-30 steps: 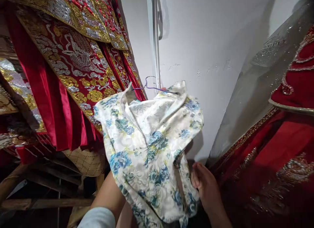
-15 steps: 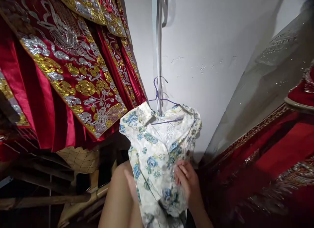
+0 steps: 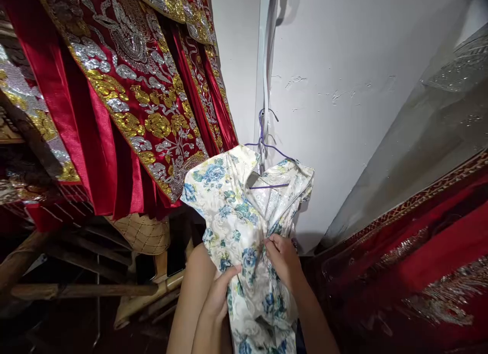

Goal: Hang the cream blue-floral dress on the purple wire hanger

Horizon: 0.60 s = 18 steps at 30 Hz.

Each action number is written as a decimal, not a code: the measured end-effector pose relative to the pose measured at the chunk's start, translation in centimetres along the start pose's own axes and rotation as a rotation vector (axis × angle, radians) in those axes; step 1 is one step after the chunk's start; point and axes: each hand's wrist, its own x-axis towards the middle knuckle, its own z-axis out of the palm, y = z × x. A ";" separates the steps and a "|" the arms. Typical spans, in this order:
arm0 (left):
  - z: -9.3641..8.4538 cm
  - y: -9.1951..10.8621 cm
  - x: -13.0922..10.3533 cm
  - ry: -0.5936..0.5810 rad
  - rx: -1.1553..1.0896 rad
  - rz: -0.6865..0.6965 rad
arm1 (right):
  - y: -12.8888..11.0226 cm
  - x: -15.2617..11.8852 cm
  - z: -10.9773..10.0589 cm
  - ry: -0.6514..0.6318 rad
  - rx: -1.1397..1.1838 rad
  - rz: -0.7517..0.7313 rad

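A white dress (image 3: 229, 212) with blue roses and green leaves hangs by its shoulders from a thin purple wire hanger (image 3: 261, 138). Its front opens in a V at the neck, and its hem is out of view. At the dress's left side, my left hand (image 3: 219, 295) grips the cloth, thumb on the front and the other fingers mostly hidden. My right hand (image 3: 282, 257) pinches the front edge just below the V of the neckline. Whether a fastener lies between its fingertips, I cannot tell.
Red costumes (image 3: 152, 105) with gold and silver sequins hang at left, above a wooden pole frame (image 3: 84, 291) and a tan woven piece (image 3: 143, 233). A pale pole (image 3: 264, 64) stands against the white wall (image 3: 343, 140). More red beaded cloth (image 3: 430, 247) lies at right.
My left hand has come into view and taken hold of the dress's side. My right hand has moved up to the front edge and closed on it. The view has shifted slightly.
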 end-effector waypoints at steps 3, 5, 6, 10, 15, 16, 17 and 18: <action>-0.2 0.8 0.8 0.155 -0.041 0.177 | 0.4 -1.0 -0.2 -0.038 -0.014 -0.044; 0.1 0.9 1.1 0.294 -0.035 0.413 | 0.3 -1.4 -0.4 -0.036 0.015 -0.048; 0.3 0.8 1.1 0.357 -0.001 0.552 | 0.2 -1.6 -0.4 -0.023 0.038 -0.035; 2.5 -0.8 0.1 0.298 0.362 0.884 | -1.1 -1.9 -0.1 -0.009 0.122 0.014; 5.8 -1.6 -1.2 -0.054 0.549 0.750 | -2.2 -3.0 0.7 -0.022 0.196 -0.004; 6.0 -1.5 -1.3 -0.080 0.557 0.744 | -2.2 -3.2 0.7 -0.003 0.214 -0.004; 6.1 -1.4 -1.3 -0.099 0.573 0.751 | -2.2 -3.2 0.7 0.018 0.227 -0.003; 6.0 -1.3 -1.3 -0.112 0.593 0.766 | -2.2 -3.1 0.6 0.036 0.231 0.000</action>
